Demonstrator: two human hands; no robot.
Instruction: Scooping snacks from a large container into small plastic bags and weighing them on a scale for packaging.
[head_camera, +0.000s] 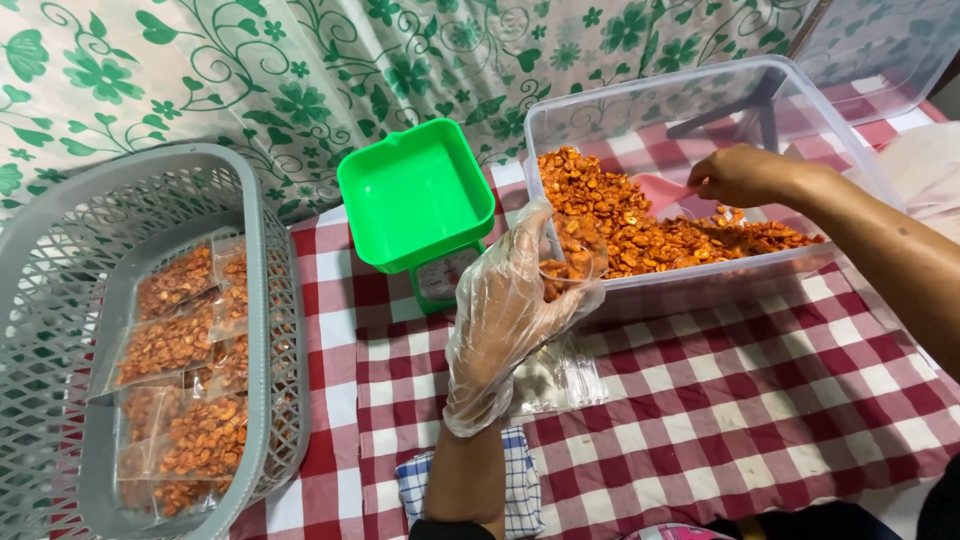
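Small clear bag (572, 255), partly filled with orange-brown fried kernels, held up just in front of the near wall of the clear plastic tub (640, 95). Left hand (505, 310), in a loose transparent glove, grasps the bag at its mouth, fingers curled round it. Right hand (738, 175), bare, is inside the tub, closed on a pink scoop (668, 192) whose blade lies on the heap of kernels (640, 235). Tub walls stand high; the right forearm crosses over the tub's right rim.

Green scale tray (415, 190) sits just left of the tub, nearly touching its corner; the left hand rises in the gap between them. Grey lattice basket (270, 330) at the left edge of the bench (760, 400) holds filled packets (175, 345) in a row. Stack of empty clear bags (560, 385) lies near the left wrist. Open checked cloth lies in front of the tub, towards the near-right edge. Blue checked rag (520, 480) sits under the left forearm.
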